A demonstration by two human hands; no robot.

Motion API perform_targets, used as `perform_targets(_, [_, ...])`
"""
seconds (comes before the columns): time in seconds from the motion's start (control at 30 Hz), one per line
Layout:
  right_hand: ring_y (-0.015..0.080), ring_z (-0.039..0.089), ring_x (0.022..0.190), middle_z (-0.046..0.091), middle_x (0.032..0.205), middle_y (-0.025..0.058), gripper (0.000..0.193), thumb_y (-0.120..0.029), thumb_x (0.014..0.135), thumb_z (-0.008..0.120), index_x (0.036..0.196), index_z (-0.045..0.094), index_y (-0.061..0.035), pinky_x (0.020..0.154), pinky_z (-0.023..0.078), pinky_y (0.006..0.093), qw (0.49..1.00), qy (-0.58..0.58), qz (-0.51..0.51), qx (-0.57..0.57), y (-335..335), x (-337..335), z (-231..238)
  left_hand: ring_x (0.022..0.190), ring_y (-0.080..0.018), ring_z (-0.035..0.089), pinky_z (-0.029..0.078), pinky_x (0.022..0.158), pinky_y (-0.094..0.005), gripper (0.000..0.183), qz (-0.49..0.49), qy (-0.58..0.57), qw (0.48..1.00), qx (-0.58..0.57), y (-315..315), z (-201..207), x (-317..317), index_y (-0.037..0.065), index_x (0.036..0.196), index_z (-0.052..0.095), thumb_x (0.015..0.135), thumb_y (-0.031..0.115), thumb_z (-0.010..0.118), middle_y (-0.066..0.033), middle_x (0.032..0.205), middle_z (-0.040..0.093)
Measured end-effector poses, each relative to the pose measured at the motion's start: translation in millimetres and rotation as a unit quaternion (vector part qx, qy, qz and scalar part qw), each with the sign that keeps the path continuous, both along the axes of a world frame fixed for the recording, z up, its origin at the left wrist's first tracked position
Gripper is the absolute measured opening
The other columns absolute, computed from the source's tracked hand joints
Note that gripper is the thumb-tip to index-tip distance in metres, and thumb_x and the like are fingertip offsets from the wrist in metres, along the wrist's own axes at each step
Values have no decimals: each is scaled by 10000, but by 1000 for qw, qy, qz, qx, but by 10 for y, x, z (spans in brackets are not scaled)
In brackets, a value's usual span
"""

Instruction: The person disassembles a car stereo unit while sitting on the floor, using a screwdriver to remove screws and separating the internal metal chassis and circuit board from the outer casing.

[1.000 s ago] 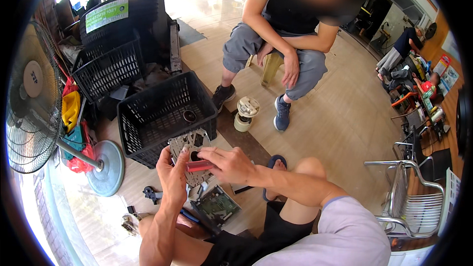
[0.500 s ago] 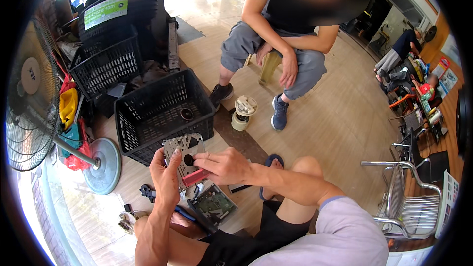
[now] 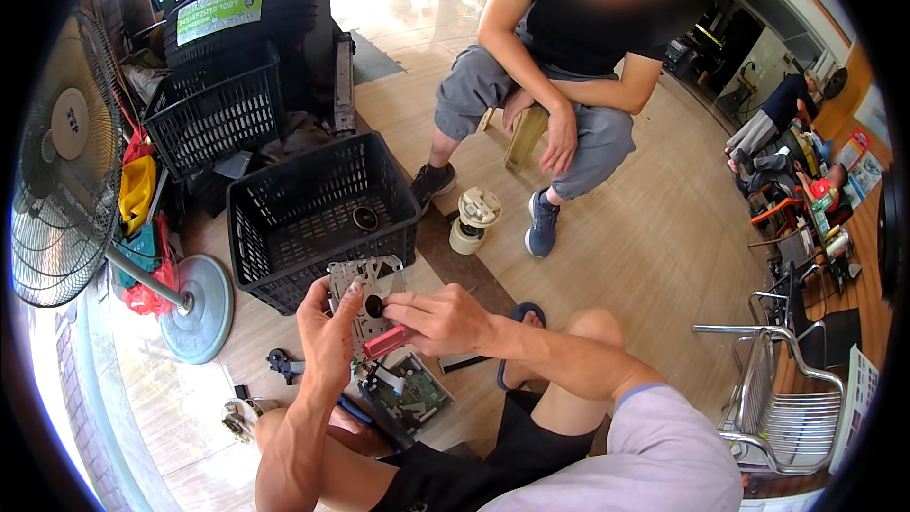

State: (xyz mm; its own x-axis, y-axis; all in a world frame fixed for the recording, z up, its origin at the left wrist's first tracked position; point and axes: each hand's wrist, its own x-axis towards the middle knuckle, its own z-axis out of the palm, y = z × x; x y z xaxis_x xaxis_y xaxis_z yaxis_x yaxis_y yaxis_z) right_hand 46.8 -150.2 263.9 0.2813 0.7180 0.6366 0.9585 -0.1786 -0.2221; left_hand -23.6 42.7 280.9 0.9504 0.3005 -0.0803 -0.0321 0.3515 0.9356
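Note:
My left hand [image 3: 327, 337] grips a silver metal mechanism plate [image 3: 381, 273] by its left side, with the thumb on its face. My right hand [image 3: 445, 320] is closed, its fingertips at a small black round part [image 3: 373, 306] on the plate. A tool with a red handle [image 3: 387, 342] juts from under the right hand's fingers; its tip cannot be made out. Below the plate, a green circuit board in a metal tray [image 3: 427, 396] lies near my legs. A small black part [image 3: 282, 363] rests on the floor left of my hands.
A black plastic crate [image 3: 284, 261] stands just beyond my hands, with a round part inside. Right of it is a cream cylindrical unit [image 3: 469, 223]. A person [image 3: 569, 66] sits opposite. A floor fan [image 3: 71, 133] stands left, a metal chair [image 3: 782, 389] right.
The whole view has shifted slightly. Both hands keep their hold on the plate and the tool, with little visible movement; the plate looks slightly turned.

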Motion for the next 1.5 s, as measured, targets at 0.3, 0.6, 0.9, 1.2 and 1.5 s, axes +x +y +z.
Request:
perform_targets(0.3, [233,736,812,700,1180,104,483,-59,661,769,1133,666,-33,580,586,320,1000,-8,-17,6,19,8,40,826,-43,562,468,724,-201,260,5,-17,999,50,-6,51,-14,-32,1154,620,989,151,703,-7,954,671])
perform_targets(0.6, [236,739,878,696,1195,110,508,-70,646,769,1141,660,-26,610,594,322,1000,-16,-14,-7,49,28,56,814,-41,544,459,719,-205,241,10,-13,999,46,23,107,-18,-28,1136,627,988,147,701,3,945,662])
perform_targets(0.9, [199,715,747,719,1127,75,434,-77,682,763,1107,676,-50,536,541,303,999,-39,11,14,78,8,62,825,-48,544,460,731,-217,240,22,-27,998,57,66,102,-51,-35,1135,631,985,141,698,1,952,660])
perform_targets(1.2, [249,740,843,683,1232,114,522,-88,665,793,1163,646,-35,613,595,330,1000,9,10,-18,89,-19,114,829,-53,553,467,734,-224,237,25,-31,999,33,72,133,-66,-31,1157,616,996,131,678,-12,969,666])
perform_targets(1.5, [198,728,786,712,1185,86,419,-115,712,776,1115,677,-51,550,557,289,1000,-17,10,12,87,-15,28,861,-83,629,524,773,-247,235,13,4,997,71,120,85,-94,-13,1148,625,1000,161,676,-48,1000,701])
